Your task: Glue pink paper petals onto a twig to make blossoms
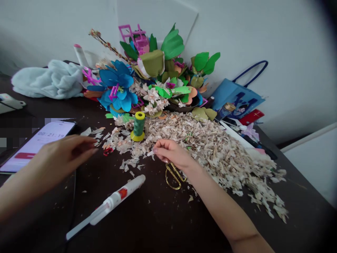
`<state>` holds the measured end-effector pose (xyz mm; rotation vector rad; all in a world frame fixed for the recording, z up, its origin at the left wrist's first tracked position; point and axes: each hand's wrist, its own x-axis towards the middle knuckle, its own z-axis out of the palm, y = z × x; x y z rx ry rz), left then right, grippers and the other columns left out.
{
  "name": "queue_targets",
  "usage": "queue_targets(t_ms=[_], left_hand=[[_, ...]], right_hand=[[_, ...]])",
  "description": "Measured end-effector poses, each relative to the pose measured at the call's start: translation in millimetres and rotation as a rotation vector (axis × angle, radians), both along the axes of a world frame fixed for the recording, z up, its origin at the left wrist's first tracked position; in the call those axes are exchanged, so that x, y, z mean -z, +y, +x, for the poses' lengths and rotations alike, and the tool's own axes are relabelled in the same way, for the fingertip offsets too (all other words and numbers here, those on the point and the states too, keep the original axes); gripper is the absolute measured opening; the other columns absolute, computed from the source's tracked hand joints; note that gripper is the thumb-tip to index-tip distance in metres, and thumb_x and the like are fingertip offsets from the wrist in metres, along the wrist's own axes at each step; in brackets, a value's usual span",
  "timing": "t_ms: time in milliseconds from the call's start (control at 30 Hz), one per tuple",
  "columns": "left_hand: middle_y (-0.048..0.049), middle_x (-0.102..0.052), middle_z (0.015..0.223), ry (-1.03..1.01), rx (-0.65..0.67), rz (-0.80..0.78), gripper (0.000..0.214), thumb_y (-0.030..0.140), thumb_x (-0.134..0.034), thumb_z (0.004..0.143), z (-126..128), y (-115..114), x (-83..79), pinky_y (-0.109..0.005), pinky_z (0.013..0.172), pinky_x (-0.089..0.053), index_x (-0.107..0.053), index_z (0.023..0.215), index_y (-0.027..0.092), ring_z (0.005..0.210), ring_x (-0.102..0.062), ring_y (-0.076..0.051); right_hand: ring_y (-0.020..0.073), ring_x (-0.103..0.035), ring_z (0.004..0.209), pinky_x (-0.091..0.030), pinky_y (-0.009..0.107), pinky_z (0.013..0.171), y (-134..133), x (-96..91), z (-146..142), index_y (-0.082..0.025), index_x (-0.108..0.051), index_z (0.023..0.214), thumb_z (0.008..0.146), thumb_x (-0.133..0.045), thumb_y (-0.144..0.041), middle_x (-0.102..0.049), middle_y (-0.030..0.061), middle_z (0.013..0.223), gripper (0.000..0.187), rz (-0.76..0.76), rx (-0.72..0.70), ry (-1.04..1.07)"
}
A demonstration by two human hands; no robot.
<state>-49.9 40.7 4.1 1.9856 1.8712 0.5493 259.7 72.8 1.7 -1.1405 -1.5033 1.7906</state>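
Observation:
My right hand (171,153) pinches a small pale petal-like piece (150,153) between thumb and fingertips. Just under that wrist lie gold-handled scissors (173,177), their blades hidden by the hand and scraps. My left hand (73,153) hovers by the phone, thumb and fingers apart, with nothing visible in it. Some loose whitish petals (96,133) lie beyond its fingertips, and a small red scrap (107,151) is to their right. Between my arms rests a white glue gun (118,196) with a glue stick in its rear. A spool of green thread (138,126) stands upright beyond my hands.
A large heap of dried petal-like scraps (210,151) spreads across the table's right half. Behind it are paper flowers, including a blue flower (118,86). The phone (39,144) lies at left, a pale blue cloth (50,79) behind it. A blue bag (237,95) stands back right.

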Motion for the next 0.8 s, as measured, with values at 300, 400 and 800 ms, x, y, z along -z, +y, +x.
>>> queue_targets(t_ms=[300,400,800], left_hand=[[-0.0047,-0.069,0.074,0.328,0.106,-0.152,0.034,0.042,-0.046,0.075,11.1,82.6,23.7,-0.031,0.072,-0.047,-0.065,0.077,0.013,0.076,-0.066,-0.024],[-0.0061,-0.069,0.07,0.268,0.091,-0.18,0.027,0.042,-0.049,0.072,3.2,84.5,26.5,-0.031,0.064,-0.043,-0.062,0.07,0.019,0.069,-0.064,-0.025],[0.0035,-0.054,0.055,-0.309,0.085,-0.401,0.047,0.064,-0.059,0.064,-21.8,58.9,-3.5,-0.023,0.048,-0.034,-0.062,0.078,0.02,0.052,-0.044,-0.013]], right_hand=[[0.0046,-0.037,0.042,-0.025,0.02,0.039,-0.4,1.3,-1.2,-0.017,-0.055,0.07,0.078,-0.063,-0.023,-0.048,-0.0065,0.05,0.013,-0.002,0.013,0.014],[0.0042,-0.037,0.041,-0.024,0.019,0.039,1.6,3.2,-1.4,-0.017,-0.057,0.07,0.079,-0.062,-0.024,-0.049,-0.0063,0.051,0.012,0.004,0.023,0.026],[0.0045,-0.035,0.041,-0.024,0.019,0.039,-2.6,9.4,-24.2,-0.017,-0.054,0.067,0.076,-0.064,-0.026,-0.047,-0.0069,0.049,0.016,0.009,0.222,0.098]])
